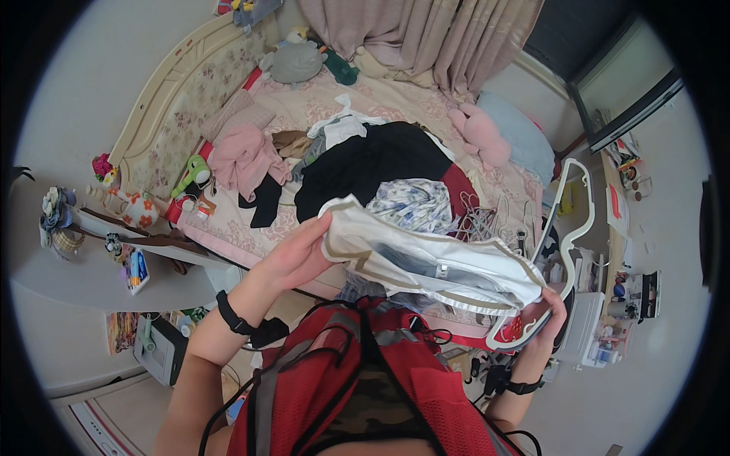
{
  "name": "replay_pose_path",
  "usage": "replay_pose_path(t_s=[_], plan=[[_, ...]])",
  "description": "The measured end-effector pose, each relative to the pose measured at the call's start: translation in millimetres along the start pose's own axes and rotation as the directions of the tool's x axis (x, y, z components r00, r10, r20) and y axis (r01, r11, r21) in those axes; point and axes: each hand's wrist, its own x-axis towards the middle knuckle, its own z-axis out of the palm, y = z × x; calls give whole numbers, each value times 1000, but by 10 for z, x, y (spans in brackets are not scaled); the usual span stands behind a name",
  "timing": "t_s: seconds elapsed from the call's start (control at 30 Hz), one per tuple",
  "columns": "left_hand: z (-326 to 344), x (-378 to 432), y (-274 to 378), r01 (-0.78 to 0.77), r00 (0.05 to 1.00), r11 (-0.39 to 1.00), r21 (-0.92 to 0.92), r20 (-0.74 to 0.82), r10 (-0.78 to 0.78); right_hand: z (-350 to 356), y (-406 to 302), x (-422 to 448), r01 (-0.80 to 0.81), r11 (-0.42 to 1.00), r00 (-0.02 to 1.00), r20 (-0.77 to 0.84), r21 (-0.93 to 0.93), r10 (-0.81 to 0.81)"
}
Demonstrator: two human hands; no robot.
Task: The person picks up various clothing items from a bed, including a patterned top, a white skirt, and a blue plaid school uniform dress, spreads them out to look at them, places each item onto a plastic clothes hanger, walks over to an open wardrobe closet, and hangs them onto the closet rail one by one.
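A white garment with tan trim [479,251] is stretched between my hands over the near edge of the bed, its opening and a small label turned up towards me. My left hand [299,251] pinches the left end between thumb and fingers. At the other end, my right hand [547,319] grips the cloth, with a white plastic clothes hanger [587,214] at the same hand. The hanger stands tilted to the right of the garment, outside its opening. Some of the right fingers are hidden behind the hanger and cloth.
On the bed [319,102] lie a black garment [365,159], a blue-and-white patterned cloth [413,202], pink clothing [245,159] and a bunch of hangers [476,219]. Plush toys and pillows line its far side. A cluttered desk [619,228] stands right, a round white table [114,285] left.
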Motion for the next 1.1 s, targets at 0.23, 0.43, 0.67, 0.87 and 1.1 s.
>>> replay_pose_path(t_s=[0.23,0.43,0.67,0.87,1.1], plan=[[456,271,253,61,998,977,204,-1,-62,-562,267,38,-113,902,984,-175,-417,42],[607,536,358,98,991,941,324,-118,-62,-113,-61,-346,233,734,971,193,-638,-141],[696,753,532,50,988,913,406,-153,14,-161,44,-433,290,672,735,608,-682,300],[782,733,660,12,992,911,412,-117,40,-348,103,-414,-41,814,611,630,-579,479],[944,750,669,-39,998,878,476,-23,57,-281,120,-200,54,758,605,625,-650,493]])
